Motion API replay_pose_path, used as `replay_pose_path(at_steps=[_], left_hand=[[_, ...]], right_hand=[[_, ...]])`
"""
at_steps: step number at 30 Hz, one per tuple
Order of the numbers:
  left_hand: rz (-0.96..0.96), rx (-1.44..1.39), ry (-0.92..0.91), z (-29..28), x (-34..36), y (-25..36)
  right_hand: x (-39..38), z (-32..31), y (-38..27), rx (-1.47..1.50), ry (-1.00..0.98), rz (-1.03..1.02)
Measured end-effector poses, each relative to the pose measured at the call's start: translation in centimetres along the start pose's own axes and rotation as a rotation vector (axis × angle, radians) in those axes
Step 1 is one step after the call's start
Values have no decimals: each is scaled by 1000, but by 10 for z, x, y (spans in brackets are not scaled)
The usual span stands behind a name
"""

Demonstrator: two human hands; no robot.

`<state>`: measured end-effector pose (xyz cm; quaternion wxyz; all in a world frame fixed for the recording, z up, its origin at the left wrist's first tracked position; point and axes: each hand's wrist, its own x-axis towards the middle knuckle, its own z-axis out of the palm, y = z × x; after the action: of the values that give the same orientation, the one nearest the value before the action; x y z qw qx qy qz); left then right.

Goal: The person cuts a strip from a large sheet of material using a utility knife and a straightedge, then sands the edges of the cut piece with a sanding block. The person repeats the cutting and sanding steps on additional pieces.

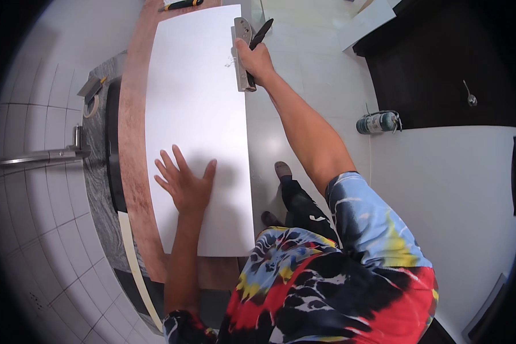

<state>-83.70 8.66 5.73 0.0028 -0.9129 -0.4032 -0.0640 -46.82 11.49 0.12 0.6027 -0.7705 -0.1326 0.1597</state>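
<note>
your left hand (183, 184) is wide, fingers fanned over the near part of the white panel (200, 109); your right hand (259, 62) is wrapped round a metal tool (239, 71) with a black handle, set along the panel's right edge, near its far end. small dark bits (229, 62) just beside it. labels: fire extinguisher (378, 122) off to your right carries a pale one, too small to read. edges: brown board (135, 114) shows along the panel's left; past the right edge, pale floor (304, 80). bare panel stretches between your hands.
</note>
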Motion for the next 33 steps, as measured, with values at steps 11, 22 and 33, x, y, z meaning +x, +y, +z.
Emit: replay_pose_path(at_steps=[11, 22, 33], left_hand=[[-140, -56, -128, -9, 14, 10], [-180, -61, -78, -11, 8, 14], [-218, -11, -97, -14, 12, 21]], right_hand=[[-179, -41, -1, -108, -9, -60], [-370, -75, 4, 31, -65, 86], [-511, -108, 18, 152, -224, 225]])
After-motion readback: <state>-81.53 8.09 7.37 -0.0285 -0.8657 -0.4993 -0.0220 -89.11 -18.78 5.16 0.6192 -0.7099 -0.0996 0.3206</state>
